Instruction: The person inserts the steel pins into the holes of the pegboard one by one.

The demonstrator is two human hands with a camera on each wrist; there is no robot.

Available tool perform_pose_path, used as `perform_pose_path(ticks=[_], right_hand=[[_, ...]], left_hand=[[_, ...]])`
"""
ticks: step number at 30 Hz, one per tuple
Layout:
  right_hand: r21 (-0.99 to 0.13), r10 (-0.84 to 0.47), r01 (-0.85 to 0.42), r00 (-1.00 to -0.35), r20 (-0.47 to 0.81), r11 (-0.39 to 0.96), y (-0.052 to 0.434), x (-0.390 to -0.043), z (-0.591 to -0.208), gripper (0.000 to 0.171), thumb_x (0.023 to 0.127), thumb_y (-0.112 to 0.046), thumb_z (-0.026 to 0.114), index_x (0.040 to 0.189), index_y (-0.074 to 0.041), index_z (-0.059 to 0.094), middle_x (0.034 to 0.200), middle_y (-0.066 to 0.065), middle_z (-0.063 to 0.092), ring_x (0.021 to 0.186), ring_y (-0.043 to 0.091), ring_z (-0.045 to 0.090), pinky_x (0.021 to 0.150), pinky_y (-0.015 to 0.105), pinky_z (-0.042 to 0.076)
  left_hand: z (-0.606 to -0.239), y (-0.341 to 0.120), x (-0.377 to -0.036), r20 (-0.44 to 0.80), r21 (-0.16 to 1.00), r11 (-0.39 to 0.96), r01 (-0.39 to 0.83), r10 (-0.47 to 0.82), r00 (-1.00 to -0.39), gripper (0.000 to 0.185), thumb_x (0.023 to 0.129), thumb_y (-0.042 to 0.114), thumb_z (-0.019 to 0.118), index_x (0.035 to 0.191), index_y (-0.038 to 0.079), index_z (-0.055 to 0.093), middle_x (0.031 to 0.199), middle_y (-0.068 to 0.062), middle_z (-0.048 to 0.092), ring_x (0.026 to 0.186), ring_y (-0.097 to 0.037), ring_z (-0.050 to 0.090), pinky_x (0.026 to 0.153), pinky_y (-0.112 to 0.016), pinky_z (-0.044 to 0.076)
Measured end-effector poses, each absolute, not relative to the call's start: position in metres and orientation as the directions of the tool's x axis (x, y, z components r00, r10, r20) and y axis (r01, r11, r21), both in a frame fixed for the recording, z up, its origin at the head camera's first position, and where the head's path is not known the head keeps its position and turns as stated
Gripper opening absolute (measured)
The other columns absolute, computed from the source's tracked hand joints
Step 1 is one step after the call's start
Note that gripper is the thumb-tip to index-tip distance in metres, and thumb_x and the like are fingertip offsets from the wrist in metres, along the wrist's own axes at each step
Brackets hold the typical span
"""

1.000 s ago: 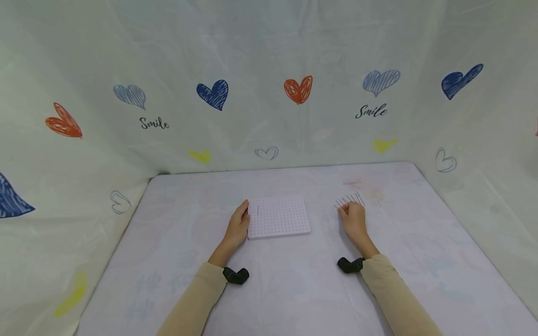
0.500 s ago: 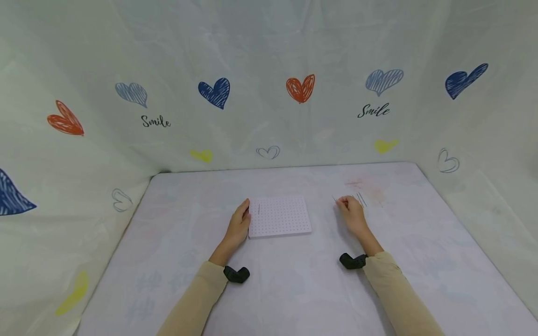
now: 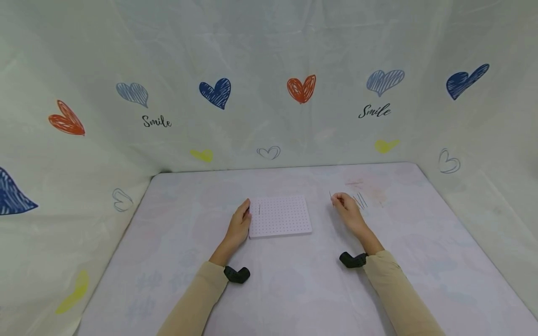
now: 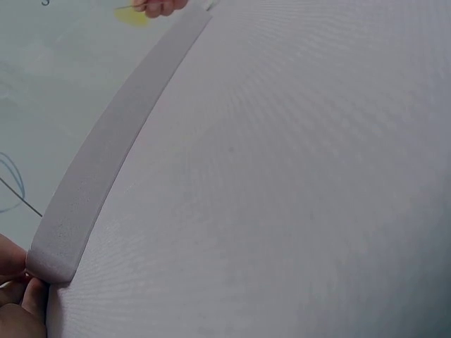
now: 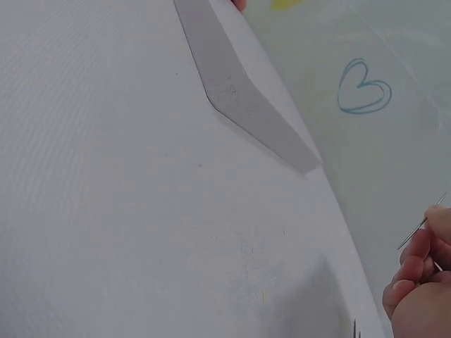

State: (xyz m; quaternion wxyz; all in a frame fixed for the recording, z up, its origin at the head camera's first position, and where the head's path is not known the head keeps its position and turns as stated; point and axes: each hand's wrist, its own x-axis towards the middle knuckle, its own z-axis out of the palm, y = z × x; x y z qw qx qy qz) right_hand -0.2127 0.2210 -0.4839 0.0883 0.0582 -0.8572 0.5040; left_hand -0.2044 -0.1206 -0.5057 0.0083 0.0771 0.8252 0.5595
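Observation:
A white pegboard (image 3: pixel 280 216) with rows of small holes lies mid-table. My left hand (image 3: pixel 236 229) holds its left edge; in the left wrist view, thumb and curled fingers (image 4: pixel 13 257) grip a corner. One thin metal needle (image 3: pixel 259 209) stands in the board near its left side. To the right of the board and above the table, my right hand (image 3: pixel 350 214) pinches another needle (image 5: pixel 412 236) between thumb and fingertips. Several loose needles (image 3: pixel 360 200) lie just beyond that hand, partly hidden behind it.
The white table (image 3: pixel 277 289) meets a pale curtain (image 3: pixel 252 46) printed with hearts along its back and sides. Reddish stains (image 3: pixel 370 189) mark the tabletop behind the loose needles. A dark wrist camera (image 3: pixel 237 275) sits on each forearm.
My right hand has lifted a needle off the loose group and moved slightly left and up, and the needle has turned more upright. My left hand keeps its hold on the pegboard.

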Motion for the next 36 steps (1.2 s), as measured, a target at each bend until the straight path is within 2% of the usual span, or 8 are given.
perform_pose_path(ticks=[6,17,24,28,36], right_hand=[[-0.872,-0.038,-0.214,-0.975,0.219,0.439,0.218,-0.214,-0.486,0.026,0.106,-0.015,0.049,0.108,0.01,0.054,0.095,0.019,0.058,0.084,0.024,0.05,0.068,0.02,0.043],[-0.897,-0.077,-0.243,-0.97,0.231,0.369,0.209,-0.216,-0.481,0.019,0.105,-0.01,0.052,0.104,0.008,0.055,0.093,0.021,0.063,0.079,0.021,0.05,0.064,0.019,0.043],[-0.899,-0.118,-0.293,-0.956,0.269,0.326,0.193,-0.211,-0.46,0.011,0.101,0.003,0.053,0.1,0.014,0.054,0.091,0.028,0.063,0.086,0.042,0.056,0.069,0.014,0.045],[-0.887,-0.148,-0.344,-0.938,0.313,0.307,0.185,-0.209,-0.45,0.007,0.098,0.01,0.052,0.098,0.017,0.053,0.088,0.031,0.062,0.084,0.038,0.058,0.069,0.013,0.046],[-0.88,-0.196,-0.396,-0.915,0.354,0.263,0.181,-0.231,-0.475,0.006,0.097,0.007,0.056,0.101,0.012,0.056,0.088,0.023,0.062,0.085,0.035,0.062,0.07,0.014,0.048]], left_hand=[[-0.506,-0.121,-0.204,0.072,0.922,0.368,0.117,0.135,-0.988,0.05,0.106,0.0,0.036,0.153,-0.009,0.023,0.161,-0.023,0.021,0.149,-0.033,0.019,0.121,-0.042,0.021],[-0.505,-0.121,-0.204,0.073,0.924,0.363,0.117,0.133,-0.988,0.051,0.105,0.0,0.037,0.154,-0.009,0.023,0.161,-0.023,0.021,0.149,-0.033,0.019,0.121,-0.042,0.021],[-0.504,-0.12,-0.203,0.061,0.921,0.375,0.105,0.128,-0.99,0.051,0.106,0.001,0.037,0.154,-0.007,0.023,0.161,-0.022,0.021,0.149,-0.031,0.019,0.121,-0.041,0.022],[-0.503,-0.121,-0.203,0.06,0.923,0.371,0.103,0.126,-0.99,0.051,0.106,0.001,0.037,0.154,-0.007,0.023,0.161,-0.022,0.021,0.149,-0.031,0.019,0.121,-0.041,0.022],[-0.504,-0.121,-0.204,0.06,0.924,0.369,0.104,0.128,-0.99,0.051,0.106,0.001,0.037,0.154,-0.007,0.024,0.161,-0.022,0.022,0.149,-0.032,0.02,0.121,-0.041,0.023]])
